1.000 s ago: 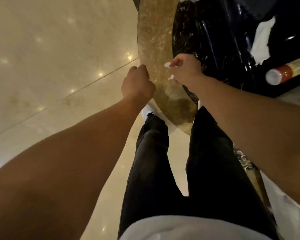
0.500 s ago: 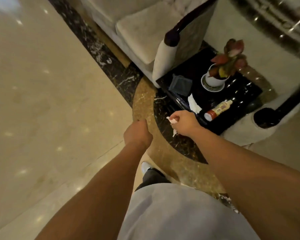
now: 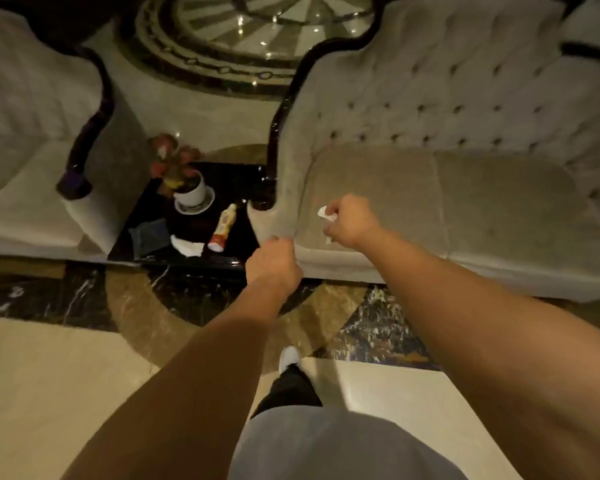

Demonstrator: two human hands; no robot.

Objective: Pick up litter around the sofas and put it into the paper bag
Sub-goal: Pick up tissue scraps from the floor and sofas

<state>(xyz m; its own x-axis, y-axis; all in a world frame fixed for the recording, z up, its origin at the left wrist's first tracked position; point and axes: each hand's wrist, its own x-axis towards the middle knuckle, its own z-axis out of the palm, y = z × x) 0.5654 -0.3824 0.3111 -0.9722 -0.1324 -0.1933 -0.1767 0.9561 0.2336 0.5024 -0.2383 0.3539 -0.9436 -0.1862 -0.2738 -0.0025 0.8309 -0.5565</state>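
Observation:
My right hand [image 3: 350,221] is closed on a small white scrap of paper [image 3: 323,212], held over the left seat cushion of the tufted beige sofa [image 3: 465,188]. My left hand [image 3: 274,266] is a fist with nothing visible in it, in front of the sofa's left armrest. On the black side table [image 3: 243,181] between the sofas lie a crumpled white tissue [image 3: 187,246], a small bottle with a red cap [image 3: 223,228] on its side and a dark folded wrapper [image 3: 149,233]. No paper bag is in view.
A second beige sofa [image 3: 25,188] stands at the left. A potted plant in a white pot [image 3: 182,178] sits on the side table. Polished marble floor [image 3: 49,375] with dark inlay lies in front; my foot [image 3: 289,358] is near the sofa's front edge.
The view has swung up from the floor to the sofas. My right hand, still holding the scrap, has moved from beside the side table to over the right sofa's seat.

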